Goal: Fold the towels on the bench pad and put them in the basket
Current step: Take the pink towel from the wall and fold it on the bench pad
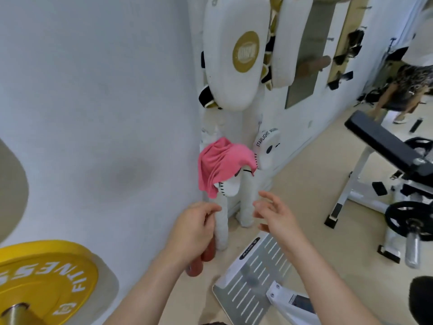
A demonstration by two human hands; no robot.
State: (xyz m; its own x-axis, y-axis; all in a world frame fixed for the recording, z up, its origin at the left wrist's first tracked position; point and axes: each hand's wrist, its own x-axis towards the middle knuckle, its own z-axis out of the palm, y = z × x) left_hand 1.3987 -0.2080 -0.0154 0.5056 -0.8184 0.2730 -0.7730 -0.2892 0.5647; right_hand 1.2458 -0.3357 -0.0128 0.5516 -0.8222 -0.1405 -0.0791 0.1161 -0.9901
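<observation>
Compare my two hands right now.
The left hand has its fingers curled in; the right hand has its fingers spread and nearly straight. The left hand is nearer the wall; the right hand is farther out. Both hold nothing and reach toward the pink towel draped on the white pads, without touching it.

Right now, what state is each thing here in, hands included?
Pink towel: unfolded, draped over white pads.
Left hand: fingers curled, holding nothing.
Right hand: open, fingers spread, empty.
Bench pad: inclined.
Yellow weight plate: mounted on a bar.
</observation>
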